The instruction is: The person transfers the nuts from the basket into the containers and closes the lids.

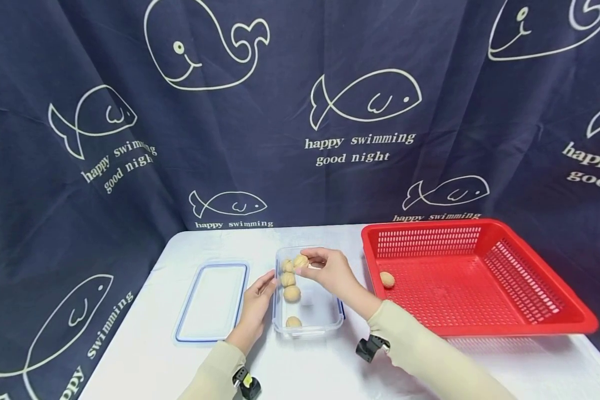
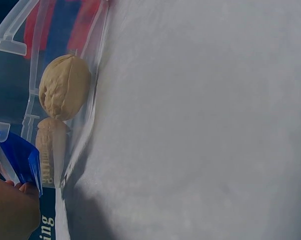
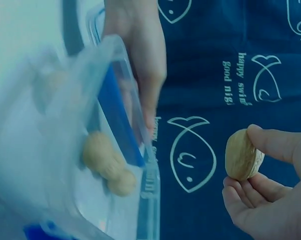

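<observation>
Above the clear plastic food container (image 1: pixel 325 319), my right hand (image 1: pixel 330 272) pinches a walnut (image 3: pixel 243 155) between thumb and fingers. My left hand (image 1: pixel 256 305) touches the container's left wall from outside, beside a blue latch (image 2: pixel 23 157); its fingers look mostly straight. Inside the container, several walnuts (image 1: pixel 292 293) stand in a line along the left wall. One more walnut (image 1: pixel 293 322) sits apart from them near the front wall.
A clear lid with a blue seal (image 1: pixel 212 303) lies on the white table (image 1: pixel 145 344) to the left. On the right stands a red perforated basket (image 1: pixel 445 294) with a single walnut (image 1: pixel 387 279) at its left side. A dark fish-print curtain (image 1: pixel 290 111) hangs behind.
</observation>
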A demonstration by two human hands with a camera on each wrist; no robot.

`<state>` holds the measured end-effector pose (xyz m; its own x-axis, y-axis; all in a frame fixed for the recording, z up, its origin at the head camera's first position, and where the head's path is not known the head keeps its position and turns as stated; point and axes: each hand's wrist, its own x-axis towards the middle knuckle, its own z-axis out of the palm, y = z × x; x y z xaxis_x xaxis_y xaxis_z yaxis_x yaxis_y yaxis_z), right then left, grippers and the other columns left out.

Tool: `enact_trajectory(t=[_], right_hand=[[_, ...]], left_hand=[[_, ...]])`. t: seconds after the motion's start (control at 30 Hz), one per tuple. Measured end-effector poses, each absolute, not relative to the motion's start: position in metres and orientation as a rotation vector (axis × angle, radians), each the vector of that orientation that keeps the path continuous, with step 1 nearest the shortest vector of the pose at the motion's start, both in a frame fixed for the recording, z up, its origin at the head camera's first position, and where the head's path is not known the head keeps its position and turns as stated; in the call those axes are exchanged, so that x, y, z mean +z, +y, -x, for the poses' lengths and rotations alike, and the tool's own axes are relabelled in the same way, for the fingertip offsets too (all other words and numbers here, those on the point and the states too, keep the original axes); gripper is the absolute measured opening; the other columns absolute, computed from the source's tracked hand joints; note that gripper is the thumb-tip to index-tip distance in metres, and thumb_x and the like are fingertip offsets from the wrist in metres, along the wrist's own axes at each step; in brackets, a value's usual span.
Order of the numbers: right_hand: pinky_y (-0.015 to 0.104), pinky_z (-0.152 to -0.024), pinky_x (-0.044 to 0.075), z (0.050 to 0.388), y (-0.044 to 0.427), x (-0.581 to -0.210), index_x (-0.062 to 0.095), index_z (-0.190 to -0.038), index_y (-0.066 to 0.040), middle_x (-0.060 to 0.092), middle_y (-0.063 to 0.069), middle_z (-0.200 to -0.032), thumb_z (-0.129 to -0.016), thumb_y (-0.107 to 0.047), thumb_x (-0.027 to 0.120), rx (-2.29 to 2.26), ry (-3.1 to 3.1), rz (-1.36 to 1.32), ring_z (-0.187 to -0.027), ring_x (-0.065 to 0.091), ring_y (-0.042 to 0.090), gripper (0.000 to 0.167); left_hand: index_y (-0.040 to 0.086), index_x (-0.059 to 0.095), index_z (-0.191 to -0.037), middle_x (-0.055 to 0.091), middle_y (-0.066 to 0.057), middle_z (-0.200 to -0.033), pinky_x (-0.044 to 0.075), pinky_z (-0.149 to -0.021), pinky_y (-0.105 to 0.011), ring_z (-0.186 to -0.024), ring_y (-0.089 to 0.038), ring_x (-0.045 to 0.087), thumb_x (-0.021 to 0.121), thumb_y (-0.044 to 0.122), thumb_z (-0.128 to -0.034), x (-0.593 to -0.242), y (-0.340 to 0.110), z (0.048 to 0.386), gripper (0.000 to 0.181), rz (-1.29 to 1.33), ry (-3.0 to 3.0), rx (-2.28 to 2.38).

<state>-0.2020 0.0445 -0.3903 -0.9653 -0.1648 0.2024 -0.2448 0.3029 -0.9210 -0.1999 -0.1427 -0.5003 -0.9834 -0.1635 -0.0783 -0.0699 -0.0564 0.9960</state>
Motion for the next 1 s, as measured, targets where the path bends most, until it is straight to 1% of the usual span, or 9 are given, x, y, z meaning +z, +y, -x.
enact_trajectory(t=[0.13, 0.37, 0.43, 0.57, 0.67, 0.73, 0.8, 1.0], right_hand=[[0.032, -0.082, 0.058, 0.198, 0.035, -0.405, 0.070, -0.106, 0.005, 0.072, 0.013, -0.099, -0.073, -0.002, 0.081, 1.726, -2.473, -0.399, -0.089, 0.067, 0.024, 0.035], [0.040, -0.081, 0.057, 0.196, 0.027, -0.438, 0.069, -0.104, 0.008, 0.071, 0.015, -0.095, -0.073, 0.000, 0.081, 1.699, -2.494, -0.389, -0.085, 0.066, 0.025, 0.035], [0.040, -0.079, 0.058, 0.196, 0.027, -0.446, 0.069, -0.103, 0.009, 0.071, 0.015, -0.092, -0.072, 0.000, 0.081, 1.686, -2.506, -0.377, -0.083, 0.066, 0.026, 0.034], [0.031, -0.069, 0.058, 0.195, 0.027, -0.459, 0.070, -0.100, 0.008, 0.071, 0.014, -0.087, -0.070, -0.002, 0.082, 1.641, -2.531, -0.376, -0.077, 0.065, 0.025, 0.034], [0.022, -0.063, 0.054, 0.193, 0.026, -0.466, 0.070, -0.099, 0.007, 0.071, 0.012, -0.083, -0.070, -0.005, 0.083, 1.648, -2.567, -0.366, -0.072, 0.064, 0.019, 0.033], [0.019, -0.061, 0.053, 0.192, 0.025, -0.469, 0.070, -0.099, 0.007, 0.071, 0.011, -0.082, -0.071, -0.006, 0.083, 1.662, -2.591, -0.365, -0.070, 0.062, 0.015, 0.033], [0.019, -0.061, 0.053, 0.191, 0.024, -0.471, 0.070, -0.100, 0.008, 0.070, 0.011, -0.083, -0.071, -0.005, 0.082, 1.677, -2.613, -0.363, -0.071, 0.061, 0.013, 0.034], [0.020, -0.063, 0.053, 0.188, 0.021, -0.474, 0.069, -0.101, 0.007, 0.070, 0.012, -0.086, -0.070, -0.004, 0.083, 1.573, -2.662, -0.470, -0.075, 0.064, 0.019, 0.035]], left_hand=[[0.000, 0.053, -0.135, 0.050, -0.018, -0.140, 0.033, -0.113, -0.042, -0.133, -0.032, 0.043, 0.059, 0.020, -0.0967, -0.500, -0.143, 0.199, 0.043, -0.264, -2.126, -2.225], [0.000, 0.050, -0.136, 0.047, -0.019, -0.142, 0.031, -0.114, -0.044, -0.134, -0.034, 0.040, 0.056, 0.017, -0.0984, -0.500, -0.144, 0.199, 0.042, -0.261, -2.120, -2.251], [0.000, 0.050, -0.137, 0.047, -0.019, -0.142, 0.031, -0.114, -0.044, -0.134, -0.034, 0.040, 0.056, 0.017, -0.0983, -0.500, -0.144, 0.198, 0.042, -0.262, -2.122, -2.247], [0.001, 0.051, -0.136, 0.048, -0.018, -0.142, 0.031, -0.114, -0.043, -0.134, -0.033, 0.041, 0.057, 0.018, -0.0980, -0.500, -0.143, 0.198, 0.042, -0.266, -2.123, -2.242], [0.001, 0.052, -0.136, 0.050, -0.017, -0.141, 0.032, -0.114, -0.043, -0.133, -0.032, 0.042, 0.057, 0.019, -0.0978, -0.501, -0.141, 0.198, 0.042, -0.265, -2.127, -2.236], [0.002, 0.052, -0.135, 0.050, -0.017, -0.141, 0.032, -0.114, -0.043, -0.133, -0.032, 0.043, 0.058, 0.020, -0.0977, -0.500, -0.140, 0.198, 0.042, -0.262, -2.132, -2.235], [0.002, 0.053, -0.135, 0.050, -0.017, -0.140, 0.032, -0.114, -0.042, -0.133, -0.032, 0.043, 0.058, 0.020, -0.0976, -0.500, -0.140, 0.198, 0.042, -0.257, -2.130, -2.238], [0.001, 0.052, -0.136, 0.049, -0.018, -0.141, 0.031, -0.114, -0.044, -0.134, -0.032, 0.042, 0.057, 0.018, -0.0981, -0.498, -0.141, 0.197, 0.042, -0.253, -2.123, -2.230]])
